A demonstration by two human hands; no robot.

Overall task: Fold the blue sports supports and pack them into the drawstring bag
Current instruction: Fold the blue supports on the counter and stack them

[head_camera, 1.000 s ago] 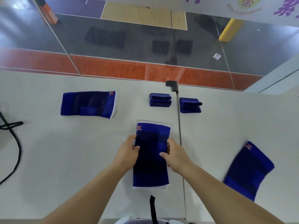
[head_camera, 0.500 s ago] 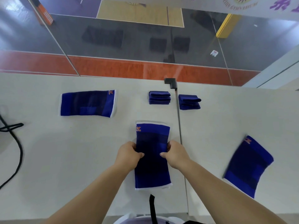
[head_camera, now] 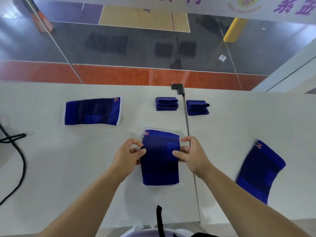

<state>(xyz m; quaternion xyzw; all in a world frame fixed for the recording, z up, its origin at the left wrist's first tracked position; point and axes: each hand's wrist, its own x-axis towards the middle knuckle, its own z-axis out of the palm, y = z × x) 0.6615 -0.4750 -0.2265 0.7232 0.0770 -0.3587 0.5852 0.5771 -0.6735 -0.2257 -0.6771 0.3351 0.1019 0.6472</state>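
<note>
A blue support point(head_camera: 160, 161) with white trim lies lengthwise on the white table point(head_camera: 51, 159) in front of me. My left hand point(head_camera: 127, 153) pinches its left edge at mid-length and my right hand point(head_camera: 192, 155) pinches its right edge. A flat blue support point(head_camera: 92, 111) lies at the far left and another point(head_camera: 259, 170) lies slanted at the right. Two folded blue supports point(head_camera: 166, 104) point(head_camera: 197, 107) sit side by side at the far middle. No drawstring bag shows clearly.
A black cord point(head_camera: 16, 159) loops across the table's left side. A seam point(head_camera: 189, 151) with a black bracket point(head_camera: 178, 88) divides the tabletop. A black strap point(head_camera: 159, 219) hangs at the near edge. A glass wall stands behind the table.
Both hands have shifted from pressing flat on the middle support to pinching its side edges, with fingers lifted. The support sits slightly shorter and nearer its far end looks raised.
</note>
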